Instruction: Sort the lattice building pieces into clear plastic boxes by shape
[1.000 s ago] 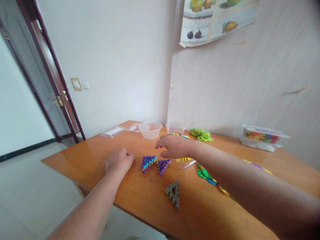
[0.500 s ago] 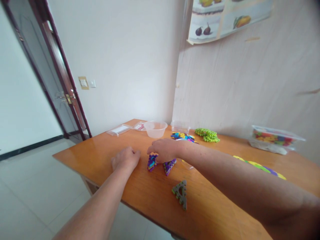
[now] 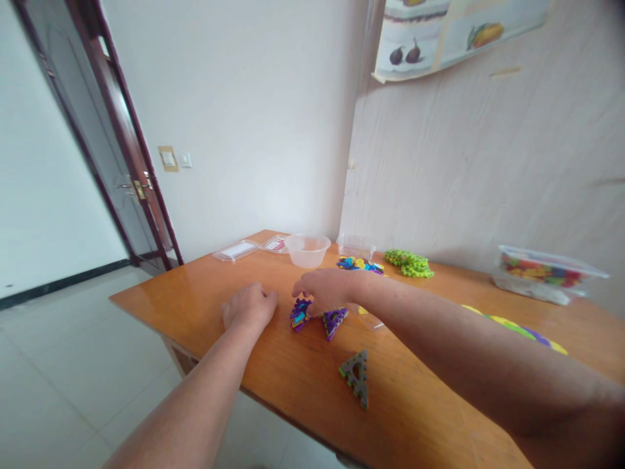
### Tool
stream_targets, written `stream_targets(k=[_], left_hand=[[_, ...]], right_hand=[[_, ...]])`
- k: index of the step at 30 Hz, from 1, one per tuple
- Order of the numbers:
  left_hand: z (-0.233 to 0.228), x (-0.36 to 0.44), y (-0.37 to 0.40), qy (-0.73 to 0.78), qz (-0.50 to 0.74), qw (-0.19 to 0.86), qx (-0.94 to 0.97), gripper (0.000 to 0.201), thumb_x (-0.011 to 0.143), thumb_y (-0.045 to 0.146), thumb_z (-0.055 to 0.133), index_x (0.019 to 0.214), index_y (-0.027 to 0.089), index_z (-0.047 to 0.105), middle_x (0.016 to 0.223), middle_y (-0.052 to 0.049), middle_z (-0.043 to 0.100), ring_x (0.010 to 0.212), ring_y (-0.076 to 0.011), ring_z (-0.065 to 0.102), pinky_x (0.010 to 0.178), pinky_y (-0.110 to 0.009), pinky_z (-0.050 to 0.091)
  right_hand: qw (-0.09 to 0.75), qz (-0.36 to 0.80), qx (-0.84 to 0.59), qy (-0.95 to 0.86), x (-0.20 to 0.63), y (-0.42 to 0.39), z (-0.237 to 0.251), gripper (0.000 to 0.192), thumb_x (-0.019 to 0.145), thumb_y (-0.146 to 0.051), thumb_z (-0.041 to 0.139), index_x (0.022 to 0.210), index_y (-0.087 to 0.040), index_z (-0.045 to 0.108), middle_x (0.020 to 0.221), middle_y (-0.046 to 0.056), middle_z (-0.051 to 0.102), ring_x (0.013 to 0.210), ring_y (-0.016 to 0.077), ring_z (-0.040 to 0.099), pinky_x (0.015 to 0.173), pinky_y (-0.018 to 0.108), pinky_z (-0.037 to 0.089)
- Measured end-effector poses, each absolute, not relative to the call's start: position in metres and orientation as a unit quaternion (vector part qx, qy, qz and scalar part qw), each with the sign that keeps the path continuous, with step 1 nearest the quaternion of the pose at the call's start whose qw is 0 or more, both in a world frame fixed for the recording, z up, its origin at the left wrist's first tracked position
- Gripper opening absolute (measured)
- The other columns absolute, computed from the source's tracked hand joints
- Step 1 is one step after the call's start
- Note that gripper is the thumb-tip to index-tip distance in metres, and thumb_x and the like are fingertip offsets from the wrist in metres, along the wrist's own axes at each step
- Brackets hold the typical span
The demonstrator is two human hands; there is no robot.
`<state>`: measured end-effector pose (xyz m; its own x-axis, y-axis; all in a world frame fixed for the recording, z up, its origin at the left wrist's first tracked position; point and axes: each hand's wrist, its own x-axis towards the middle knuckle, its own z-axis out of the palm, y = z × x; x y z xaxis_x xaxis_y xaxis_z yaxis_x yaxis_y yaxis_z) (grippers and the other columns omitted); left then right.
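Observation:
My right hand (image 3: pixel 325 288) is bent over a small stack of notched triangle pieces (image 3: pixel 299 316), purple with some blue, with its fingertips closed around the stack. Part of the stack is hidden by the fingers. Just below that hand, a second purple triangle stack (image 3: pixel 334 322) lies on the table. My left hand (image 3: pixel 250 306) rests on the tabletop to the left, fingers curled and mostly hidden, with nothing visible in it. Closer to me lies a grey and green triangle stack (image 3: pixel 359 378).
Behind the hands stand a clear bowl (image 3: pixel 307 251), flat plastic lids (image 3: pixel 235 251) and a clear box (image 3: pixel 356 246). Colourful pieces (image 3: pixel 360 264) and green pieces (image 3: pixel 407 262) lie nearby. At right are a filled plastic container (image 3: pixel 541 272) and a yellow-purple chain (image 3: pixel 520 330). The wooden table (image 3: pixel 195 293) ends at left.
The view has shifted slightly, so everything sits a little farther right. The blue-purple stack under my right hand has tilted slightly. My left hand stays in place on the table.

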<state>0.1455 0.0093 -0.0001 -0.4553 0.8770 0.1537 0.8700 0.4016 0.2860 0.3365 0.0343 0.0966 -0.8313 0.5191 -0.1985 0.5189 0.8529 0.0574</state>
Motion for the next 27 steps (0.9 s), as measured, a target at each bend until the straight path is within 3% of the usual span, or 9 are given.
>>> stream_targets(k=[12, 20, 27], left_hand=[[-0.002, 0.145, 0.011, 0.837, 0.168, 0.015, 0.520, 0.036, 0.083, 0.051, 0.043, 0.091, 0.027, 0.068, 0.102, -0.011, 0.073, 0.097, -0.0339, 0.066, 0.078, -0.046, 0.047], [0.000, 0.145, 0.010, 0.837, 0.164, 0.010, 0.523, 0.038, 0.084, 0.051, 0.040, 0.092, 0.028, 0.068, 0.103, -0.010, 0.073, 0.097, -0.0342, 0.066, 0.078, -0.046, 0.047], [-0.002, 0.144, 0.011, 0.840, 0.163, 0.015, 0.517, 0.038, 0.082, 0.054, 0.041, 0.092, 0.029, 0.068, 0.101, -0.011, 0.073, 0.099, -0.0341, 0.066, 0.080, -0.047, 0.047]], right_hand=[[0.102, -0.022, 0.269, 0.957, 0.335, 0.043, 0.091, 0.052, 0.072, -0.037, 0.069, 0.122, -0.022, 0.064, 0.115, 0.007, 0.070, 0.098, 0.0241, 0.065, 0.074, 0.029, 0.048], [-0.012, -0.033, 0.327, 0.944, 0.366, 0.058, 0.117, 0.046, 0.073, -0.035, 0.069, 0.117, -0.022, 0.065, 0.110, 0.005, 0.067, 0.090, 0.0191, 0.062, 0.071, 0.025, 0.045], [-0.034, 0.019, 0.400, 0.916, 0.429, 0.091, 0.110, 0.043, 0.073, -0.039, 0.072, 0.114, -0.025, 0.069, 0.119, 0.007, 0.063, 0.112, 0.0266, 0.055, 0.093, 0.033, 0.043]])
